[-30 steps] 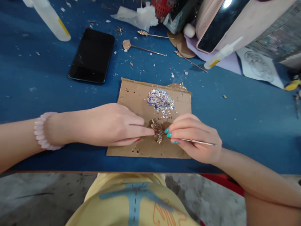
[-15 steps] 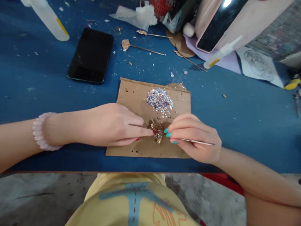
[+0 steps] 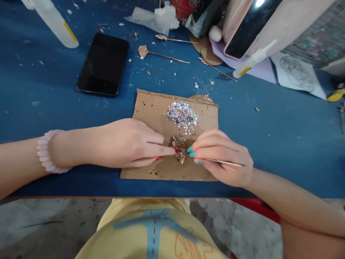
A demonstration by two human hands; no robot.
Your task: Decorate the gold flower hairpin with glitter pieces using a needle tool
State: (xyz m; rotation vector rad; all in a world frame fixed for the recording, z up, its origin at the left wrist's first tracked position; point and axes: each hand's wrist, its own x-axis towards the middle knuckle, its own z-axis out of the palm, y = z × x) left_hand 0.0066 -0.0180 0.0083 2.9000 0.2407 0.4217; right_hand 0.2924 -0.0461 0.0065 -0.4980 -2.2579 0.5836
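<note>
Head view: the ornament (image 3: 178, 144) looks gold, glittery and ridged.

Black flat device (image 3: 104, 64) lies far left, white bottle (image 3: 55, 25) just beyond it to the left. Crumpled clear plastic (image 3: 152, 19) sits far centre, near a red perforated container (image 3: 184, 8). Far right: lilac sheet (image 3: 262, 70), paper with a printed drawing (image 3: 298, 75), grey mesh basket (image 3: 319, 36).

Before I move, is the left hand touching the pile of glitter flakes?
No, the pile of glitter flakes lies farther up the cardboard, with bare cardboard between it and the left hand.
</note>
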